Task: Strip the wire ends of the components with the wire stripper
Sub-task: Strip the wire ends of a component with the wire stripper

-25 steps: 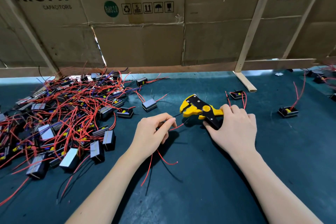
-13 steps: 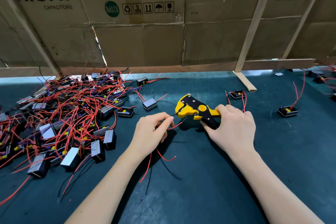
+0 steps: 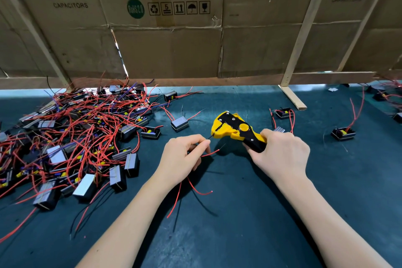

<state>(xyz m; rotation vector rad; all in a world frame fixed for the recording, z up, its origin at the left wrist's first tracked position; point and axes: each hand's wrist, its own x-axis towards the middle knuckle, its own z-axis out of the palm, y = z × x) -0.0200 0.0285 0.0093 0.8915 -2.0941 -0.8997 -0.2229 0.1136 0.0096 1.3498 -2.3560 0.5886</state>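
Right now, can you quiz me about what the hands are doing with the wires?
1. True or false: the right hand holds the wire stripper.
2. What does the left hand pinch? A) a thin black wire B) a pen C) a box
3. On which side of the hands does the big pile of components lie?

Key: 1 true. 2 A. 3 the left side.
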